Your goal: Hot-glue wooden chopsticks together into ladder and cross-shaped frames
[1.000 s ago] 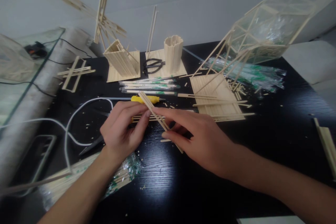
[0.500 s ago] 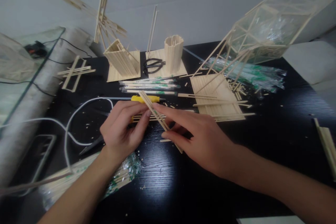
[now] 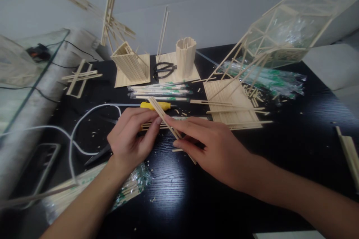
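Note:
Between my two hands a narrow piece made of wooden chopsticks [image 3: 157, 106] lies slanted, its upper end to the left and its lower end toward me. My left hand [image 3: 134, 134] pinches its upper part between thumb and fingers. Lower down, my right hand [image 3: 215, 143] grips it with thumb and forefinger. Just behind my left hand is a yellow glue gun [image 3: 157, 105], partly covered by the hand and the chopsticks. More loose chopsticks [image 3: 177, 150] lie on the table beneath, partly hidden by my fingers.
Wrapped chopsticks [image 3: 159, 91] lie behind the glue gun. A square stick holder [image 3: 127, 63], a round one [image 3: 185, 56] and black scissors [image 3: 163, 69] stand or lie farther back. At right is a stick mat [image 3: 238, 101] under a lantern-like frame [image 3: 288, 30]. A white cable [image 3: 71, 134] loops at left.
My right hand's fingers have shifted very slightly on the chopstick piece, the forefinger lying a little lower. Otherwise both hands and the table's contents stay in place.

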Available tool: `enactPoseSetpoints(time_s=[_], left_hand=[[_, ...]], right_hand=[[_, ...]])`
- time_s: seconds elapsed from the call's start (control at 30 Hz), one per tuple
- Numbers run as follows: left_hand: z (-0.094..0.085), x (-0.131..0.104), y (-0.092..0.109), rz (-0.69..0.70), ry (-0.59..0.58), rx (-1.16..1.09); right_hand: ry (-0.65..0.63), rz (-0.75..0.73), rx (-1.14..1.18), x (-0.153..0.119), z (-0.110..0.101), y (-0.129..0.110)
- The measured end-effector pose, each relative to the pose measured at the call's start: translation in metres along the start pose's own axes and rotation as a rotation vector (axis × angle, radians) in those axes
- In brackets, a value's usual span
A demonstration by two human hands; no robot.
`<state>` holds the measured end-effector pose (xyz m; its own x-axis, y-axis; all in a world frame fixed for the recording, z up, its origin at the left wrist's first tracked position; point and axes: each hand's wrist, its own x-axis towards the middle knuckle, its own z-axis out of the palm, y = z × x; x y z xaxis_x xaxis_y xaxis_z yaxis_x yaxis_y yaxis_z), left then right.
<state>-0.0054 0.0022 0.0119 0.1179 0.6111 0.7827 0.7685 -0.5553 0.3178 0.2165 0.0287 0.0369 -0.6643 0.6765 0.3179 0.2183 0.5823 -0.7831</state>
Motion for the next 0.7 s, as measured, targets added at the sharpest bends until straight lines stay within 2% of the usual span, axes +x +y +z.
enactPoseSetpoints(time_s=[0.4, 0.7], left_hand=[[0.0000, -0.0004, -0.0010, -0.006, 0.021, -0.027], [0.0002, -0.0003, -0.0019, 0.000, 0.028, -0.038]], right_hand=[[0.072, 0.007, 0.023, 0.0004, 0.0023, -0.0006], [0.050, 0.025, 0.033, -0.0008, 0.0015, -0.0013]])
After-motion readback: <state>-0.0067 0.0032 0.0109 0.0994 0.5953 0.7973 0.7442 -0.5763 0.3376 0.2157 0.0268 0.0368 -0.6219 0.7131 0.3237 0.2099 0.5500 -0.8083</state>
